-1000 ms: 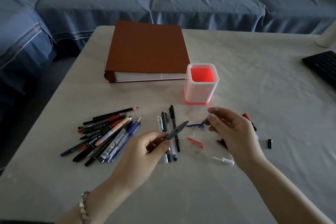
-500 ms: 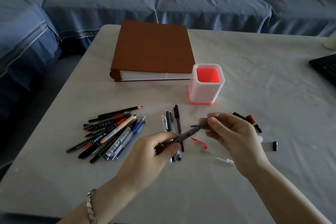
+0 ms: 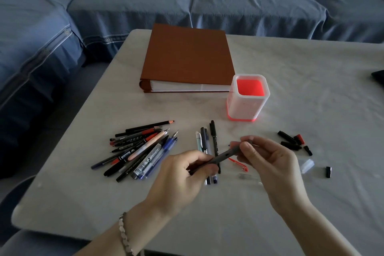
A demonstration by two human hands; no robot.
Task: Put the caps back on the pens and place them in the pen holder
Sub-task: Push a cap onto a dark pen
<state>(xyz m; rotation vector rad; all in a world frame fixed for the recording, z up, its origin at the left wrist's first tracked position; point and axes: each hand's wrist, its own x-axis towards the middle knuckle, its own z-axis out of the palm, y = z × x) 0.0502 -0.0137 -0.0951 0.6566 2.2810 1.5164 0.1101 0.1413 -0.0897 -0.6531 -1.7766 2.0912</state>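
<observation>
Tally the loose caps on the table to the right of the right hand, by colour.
Black caps: 4
Red caps: 1
Clear caps: 1
Total: 6

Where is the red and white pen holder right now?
In the head view, the pen holder stands upright on the table, a little right of centre. It is next to the near right corner of the brown binder.
</observation>
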